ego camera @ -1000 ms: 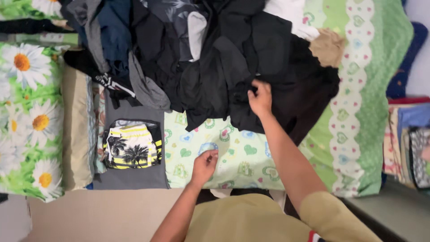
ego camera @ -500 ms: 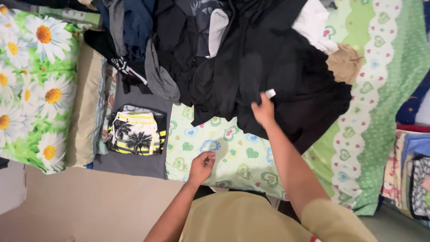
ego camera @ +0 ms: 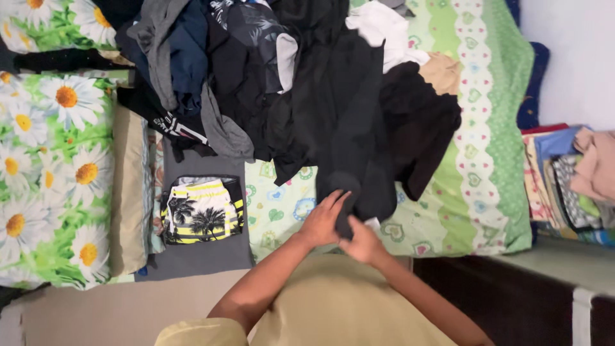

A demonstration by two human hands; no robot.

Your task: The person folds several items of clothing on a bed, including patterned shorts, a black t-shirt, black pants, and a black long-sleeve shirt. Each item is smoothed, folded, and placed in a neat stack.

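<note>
Black garment point(ego camera: 359, 154) now pulled to lower centre of frame; left hand point(ego camera: 323, 221) and right hand point(ego camera: 360, 242) both pinch its near edge, previously right only

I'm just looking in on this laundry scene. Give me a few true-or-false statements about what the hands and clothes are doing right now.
1. Both hands grip the black garment. True: left hand and right hand meet at its near end.
2. The palm-tree shorts lie unfolded on the heap. False: they sit folded on a grey cloth, apart from the heap.
3. The daisy-print pillow lies left of the shorts. True.
4. The bedsheet is plain blue. False: it is green with hearts.
</note>
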